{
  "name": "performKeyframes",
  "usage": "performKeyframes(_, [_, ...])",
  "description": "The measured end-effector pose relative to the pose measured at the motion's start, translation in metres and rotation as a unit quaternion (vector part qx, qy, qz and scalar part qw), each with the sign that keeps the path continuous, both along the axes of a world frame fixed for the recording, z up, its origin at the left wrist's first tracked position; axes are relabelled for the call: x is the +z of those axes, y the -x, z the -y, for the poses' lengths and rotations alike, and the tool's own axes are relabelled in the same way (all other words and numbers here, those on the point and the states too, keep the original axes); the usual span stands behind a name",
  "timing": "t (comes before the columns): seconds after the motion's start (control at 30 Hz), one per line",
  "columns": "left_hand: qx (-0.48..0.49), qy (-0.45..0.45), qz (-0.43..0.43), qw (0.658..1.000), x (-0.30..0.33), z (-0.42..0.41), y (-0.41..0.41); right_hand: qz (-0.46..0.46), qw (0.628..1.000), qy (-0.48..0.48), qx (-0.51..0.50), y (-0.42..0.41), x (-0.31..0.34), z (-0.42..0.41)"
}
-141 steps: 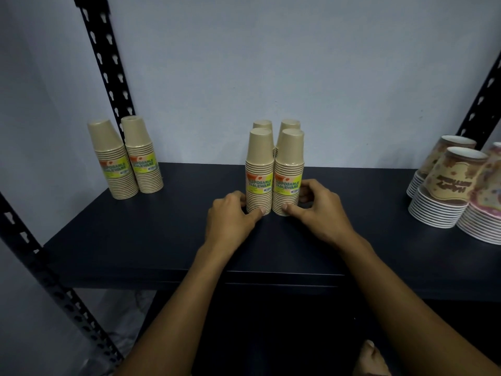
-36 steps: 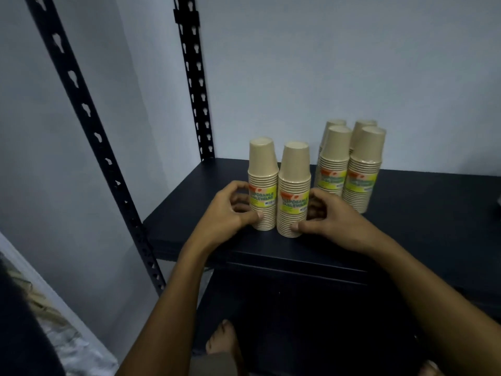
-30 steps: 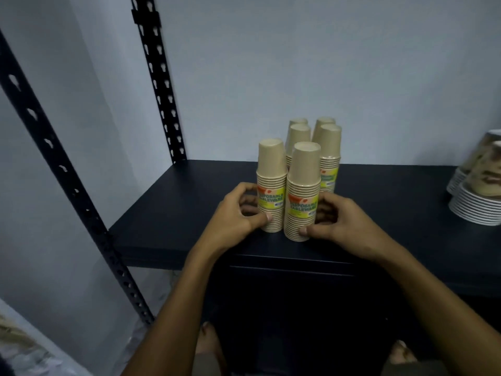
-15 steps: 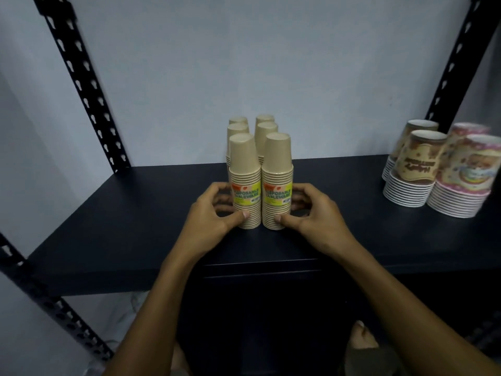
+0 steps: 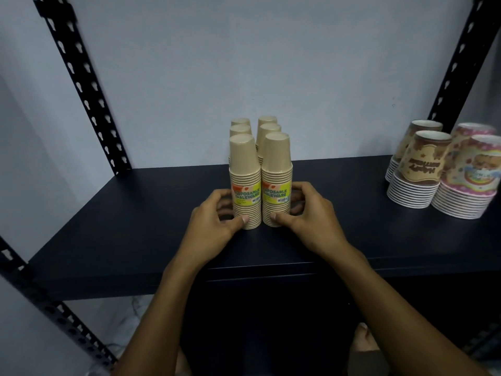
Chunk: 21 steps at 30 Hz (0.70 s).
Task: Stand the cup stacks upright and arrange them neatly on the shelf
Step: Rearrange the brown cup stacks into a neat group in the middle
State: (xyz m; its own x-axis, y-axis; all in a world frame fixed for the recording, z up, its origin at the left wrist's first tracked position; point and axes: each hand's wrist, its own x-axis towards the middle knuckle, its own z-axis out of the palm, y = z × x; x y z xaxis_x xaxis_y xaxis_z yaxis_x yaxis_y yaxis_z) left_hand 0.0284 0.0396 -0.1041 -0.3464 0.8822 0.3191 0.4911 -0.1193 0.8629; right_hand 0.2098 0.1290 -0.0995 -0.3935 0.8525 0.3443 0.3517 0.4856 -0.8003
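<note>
Several tan paper cup stacks stand upright, mouths down, in two rows running back from the middle of the black shelf. The front left stack and front right stack carry yellow labels and touch each other. My left hand grips the base of the front left stack, thumb at its front. My right hand grips the base of the front right stack the same way. Behind them the rear stacks show only their tops.
At the right end of the shelf stand printed party cup stacks, a brown one and a pink one. Black perforated uprights frame the shelf against a pale wall. A lower shelf and my feet show below.
Over the last seconds both hands carried the two front stacks from the shelf's left side to the middle, in front of the other stacks. In the last half second they barely moved.
</note>
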Motion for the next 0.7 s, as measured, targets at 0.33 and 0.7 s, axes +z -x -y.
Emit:
performKeyframes(0.33, [0.014,0.004,-0.011,1.0,0.0009,0.0032,0.0001,0.048,0.998,-0.026,0.005,-0.0018,-0.0022,0.0011])
performKeyframes(0.7, [0.051,0.006,-0.05,0.997,-0.0005,0.0001,-0.0016,0.05,0.998,-0.037,0.009,-0.001,-0.0049,0.0012])
